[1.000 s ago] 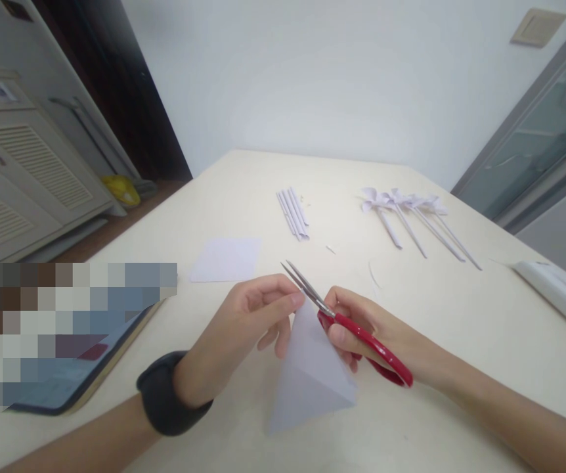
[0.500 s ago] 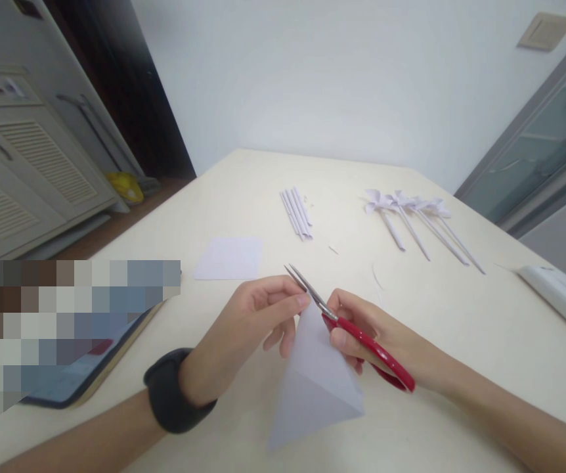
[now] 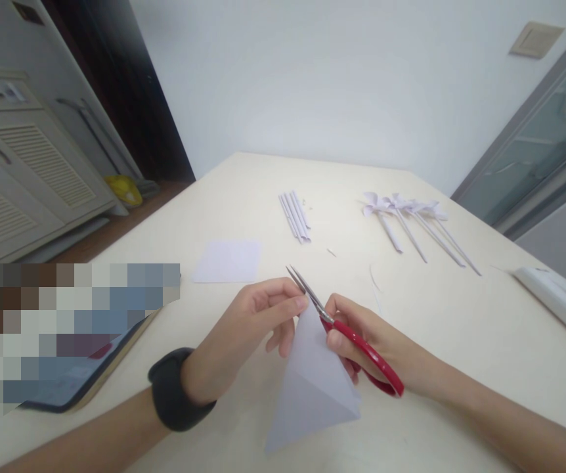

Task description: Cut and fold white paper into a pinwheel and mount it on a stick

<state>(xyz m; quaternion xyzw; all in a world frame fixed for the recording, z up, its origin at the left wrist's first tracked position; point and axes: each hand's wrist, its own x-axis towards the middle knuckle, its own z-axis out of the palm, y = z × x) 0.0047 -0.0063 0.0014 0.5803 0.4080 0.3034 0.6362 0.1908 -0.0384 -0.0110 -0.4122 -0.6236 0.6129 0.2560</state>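
Note:
A folded sheet of white paper [image 3: 312,387] hangs, pointed end up, from my left hand [image 3: 263,315], whose thumb and fingers pinch its top corner. My right hand [image 3: 362,335] is closed round the red handles of a pair of scissors [image 3: 369,351]. Their metal blades point up and to the left, nearly closed, and cross the paper's upper edge beside my left fingertips. Whether the paper lies between the blades I cannot tell. The lower part of the paper spreads out with a crease across it.
Several rolled paper tubes [image 3: 295,217] lie side by side at the table's middle. Paper pinwheels [image 3: 406,210] on sticks lie at the back right. A flat paper square [image 3: 227,261], thin paper scraps [image 3: 375,279], a tablet [image 3: 100,364] and a white device [image 3: 559,305] are around.
The scissors and my right hand have shifted very slightly left, with the handles a little lower. My left hand keeps its pinch on the paper.

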